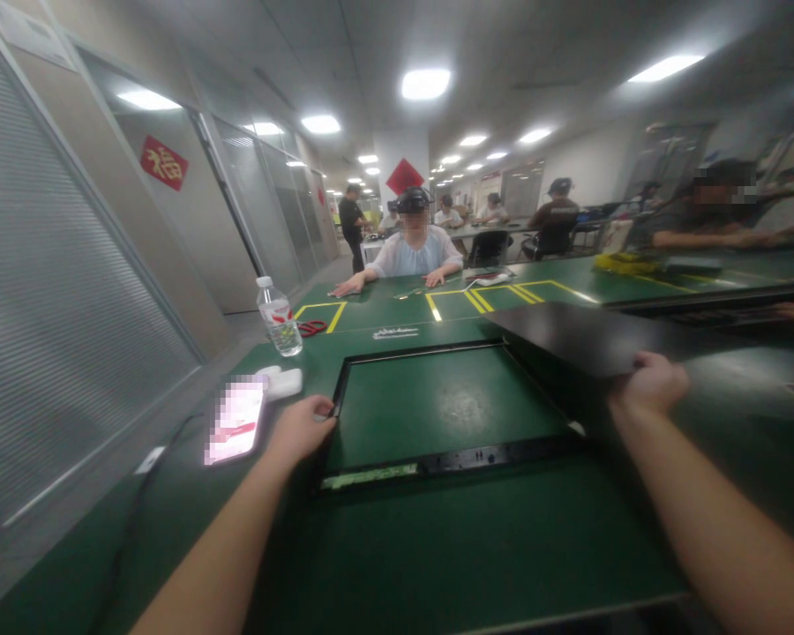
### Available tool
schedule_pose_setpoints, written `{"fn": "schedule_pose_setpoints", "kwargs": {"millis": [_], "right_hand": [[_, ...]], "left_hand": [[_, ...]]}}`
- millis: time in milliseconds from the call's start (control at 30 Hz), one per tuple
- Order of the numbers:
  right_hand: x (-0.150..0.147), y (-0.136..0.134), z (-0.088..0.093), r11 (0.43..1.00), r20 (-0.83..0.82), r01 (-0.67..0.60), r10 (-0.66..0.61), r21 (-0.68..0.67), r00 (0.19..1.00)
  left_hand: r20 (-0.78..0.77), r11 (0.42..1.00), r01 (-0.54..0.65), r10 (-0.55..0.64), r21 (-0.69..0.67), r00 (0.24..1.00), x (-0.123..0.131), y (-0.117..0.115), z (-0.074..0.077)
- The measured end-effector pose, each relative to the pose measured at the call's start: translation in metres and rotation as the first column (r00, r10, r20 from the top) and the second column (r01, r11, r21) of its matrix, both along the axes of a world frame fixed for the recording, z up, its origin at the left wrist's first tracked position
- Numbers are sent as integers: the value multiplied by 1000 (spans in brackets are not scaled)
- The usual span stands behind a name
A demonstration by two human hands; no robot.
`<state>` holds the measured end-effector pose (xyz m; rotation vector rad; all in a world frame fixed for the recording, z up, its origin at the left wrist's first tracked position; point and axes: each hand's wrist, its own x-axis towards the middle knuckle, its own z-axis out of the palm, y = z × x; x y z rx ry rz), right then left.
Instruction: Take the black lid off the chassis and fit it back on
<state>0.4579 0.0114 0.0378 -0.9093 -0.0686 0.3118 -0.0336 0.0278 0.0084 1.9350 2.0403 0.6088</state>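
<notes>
A thin black rectangular frame (496,457) lies on the green table, with bare green surface showing through its middle. My left hand (304,428) pinches the frame's left side between thumb and fingers. On the right, my right hand (655,384) is closed on the near edge of a dark flat panel (569,335), which is raised and tilted above the frame's right side. A strip of green (370,477) shows along the near bar of the frame.
To the left are a lit phone (242,423), a white case (283,382) and a water bottle (280,317); red scissors (313,328) lie behind. A person (415,247) sits across the green table (450,547), hands on it. More people sit at the right.
</notes>
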Motion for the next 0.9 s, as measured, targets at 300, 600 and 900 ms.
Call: {"fn": "schedule_pose_setpoints", "kwargs": {"millis": [300, 600, 900], "right_hand": [[2, 0, -5, 994, 45, 66, -62, -85, 997], [5, 5, -12, 987, -28, 38, -43, -159, 999], [14, 18, -42, 910, -40, 6, -25, -414, 999]], "left_hand": [[5, 1000, 5, -6, 30, 1000, 1, 0, -1], [-44, 1000, 1, -1, 1, 999, 8, -4, 6], [-97, 1000, -10, 12, 29, 995, 11, -4, 4]]}}
